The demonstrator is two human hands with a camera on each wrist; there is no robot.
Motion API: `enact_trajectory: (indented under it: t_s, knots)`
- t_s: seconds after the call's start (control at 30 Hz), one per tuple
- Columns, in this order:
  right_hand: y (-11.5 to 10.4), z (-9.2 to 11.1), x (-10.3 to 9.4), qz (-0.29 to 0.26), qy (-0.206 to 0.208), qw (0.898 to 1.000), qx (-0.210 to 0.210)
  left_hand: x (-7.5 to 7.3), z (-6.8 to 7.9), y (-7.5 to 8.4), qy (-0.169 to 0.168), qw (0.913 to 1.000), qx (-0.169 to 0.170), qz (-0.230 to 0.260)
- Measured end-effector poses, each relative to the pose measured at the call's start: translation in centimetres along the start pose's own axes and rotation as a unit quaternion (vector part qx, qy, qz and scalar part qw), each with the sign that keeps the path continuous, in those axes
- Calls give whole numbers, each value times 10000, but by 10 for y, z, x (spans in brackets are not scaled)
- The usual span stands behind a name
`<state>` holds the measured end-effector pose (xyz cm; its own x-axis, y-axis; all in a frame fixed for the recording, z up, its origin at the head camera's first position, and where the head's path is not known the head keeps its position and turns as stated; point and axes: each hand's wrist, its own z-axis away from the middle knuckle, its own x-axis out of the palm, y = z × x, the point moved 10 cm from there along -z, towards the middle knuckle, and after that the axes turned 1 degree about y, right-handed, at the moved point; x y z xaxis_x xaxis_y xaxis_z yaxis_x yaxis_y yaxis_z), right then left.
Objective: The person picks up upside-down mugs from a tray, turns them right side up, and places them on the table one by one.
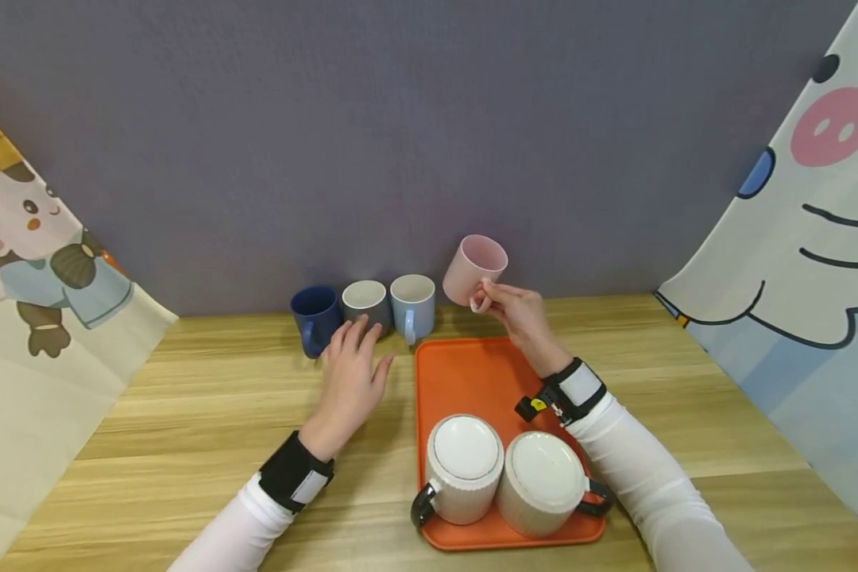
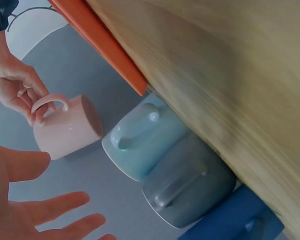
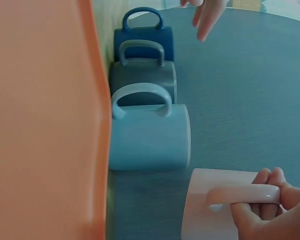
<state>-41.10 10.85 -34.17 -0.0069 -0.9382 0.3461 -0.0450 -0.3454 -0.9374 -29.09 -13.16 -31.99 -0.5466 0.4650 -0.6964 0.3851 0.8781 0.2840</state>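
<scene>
My right hand (image 1: 525, 318) pinches the handle of a pink mug (image 1: 465, 274), which is tilted and raised above the table's back edge. In the right wrist view the fingers and thumb close round that pink handle (image 3: 242, 194). My left hand (image 1: 353, 373) hovers with spread fingers in front of a grey mug (image 1: 365, 300) and holds nothing. That mug stands in a row between a dark blue mug (image 1: 316, 316) and a light blue mug (image 1: 413, 302), all upright with handles facing me. The pink mug is just right of the light blue one.
An orange tray (image 1: 465, 373) lies in front of the row. Two upside-down whitish mugs with black handles, one at left (image 1: 465, 469) and one at right (image 1: 541, 485), stand on its near half. A grey wall (image 1: 429, 143) rises behind the wooden table (image 1: 207, 397).
</scene>
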Motion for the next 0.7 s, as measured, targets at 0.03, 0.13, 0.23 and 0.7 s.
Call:
enact_trajectory:
  t_s: [0.03, 0.13, 0.23, 0.7]
  knots:
    - [2, -1, 0, 32, 41, 10000, 17, 0, 1, -2, -44, 10000, -26, -31]
    - [7, -4, 0, 181, 119, 9998, 54, -3, 2, -6, -114, 9999, -81, -47]
    - [14, -7, -1, 320, 209, 9992, 128, -5, 4, -10, -142, 9998, -92, -80]
    - [42, -16, -1, 602, 442, 9968, 270, -10, 13, -26, -262, 9992, -281, -93]
